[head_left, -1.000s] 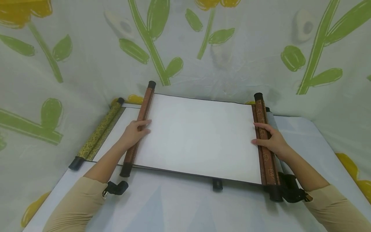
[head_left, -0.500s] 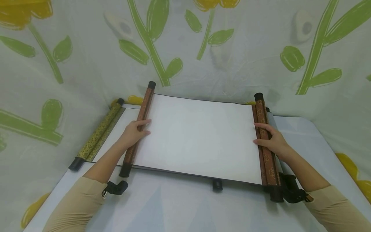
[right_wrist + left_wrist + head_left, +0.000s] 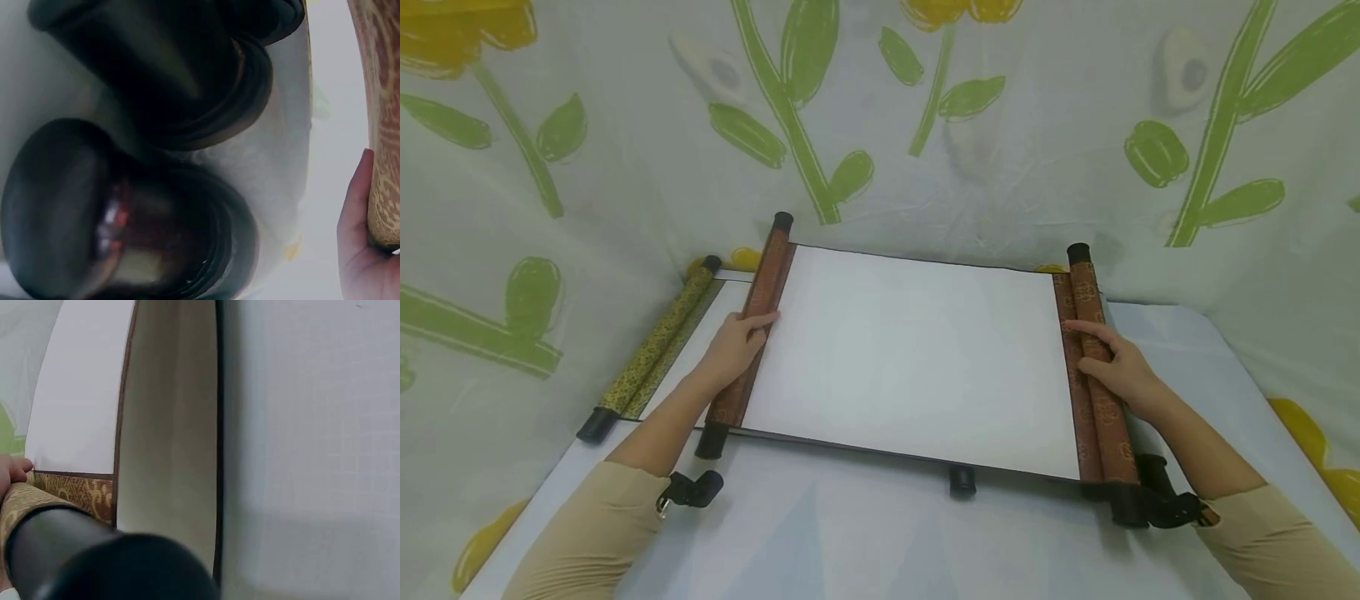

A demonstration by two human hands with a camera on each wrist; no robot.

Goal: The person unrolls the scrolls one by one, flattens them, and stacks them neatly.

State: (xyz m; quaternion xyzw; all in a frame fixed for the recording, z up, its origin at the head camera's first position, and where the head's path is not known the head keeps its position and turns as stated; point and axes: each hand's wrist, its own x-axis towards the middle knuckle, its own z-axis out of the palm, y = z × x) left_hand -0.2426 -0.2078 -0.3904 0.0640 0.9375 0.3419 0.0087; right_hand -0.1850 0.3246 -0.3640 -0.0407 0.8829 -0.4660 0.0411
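Note:
A hanging scroll (image 3: 917, 358) lies partly unrolled in the head view, its sheet blank white between two reddish-brown patterned rollers with black end caps. My left hand (image 3: 733, 346) grips the left roller (image 3: 767, 279) around its middle. Thumb and fingers of my right hand (image 3: 1120, 371) hold the right roller (image 3: 1108, 417). Low in the left wrist view, fingertips (image 3: 22, 464) show beside the roller's brocade and a large black end cap (image 3: 62, 544). In the right wrist view, my right hand (image 3: 359, 244) touches the brocade roller, near large black knobs (image 3: 144, 75).
Another scroll with a yellow-green patterned roller (image 3: 658, 350) lies at the left, partly beneath the reddish one. A black cap (image 3: 962, 482) pokes out under the front edge. The pale table (image 3: 880, 542) extends in front; a flower-printed curtain (image 3: 970, 192) hangs behind.
The two rollers have moved slightly apart, the left one leftward and the right one rightward, each with its hand. More of the brown border strips beside the white sheet shows.

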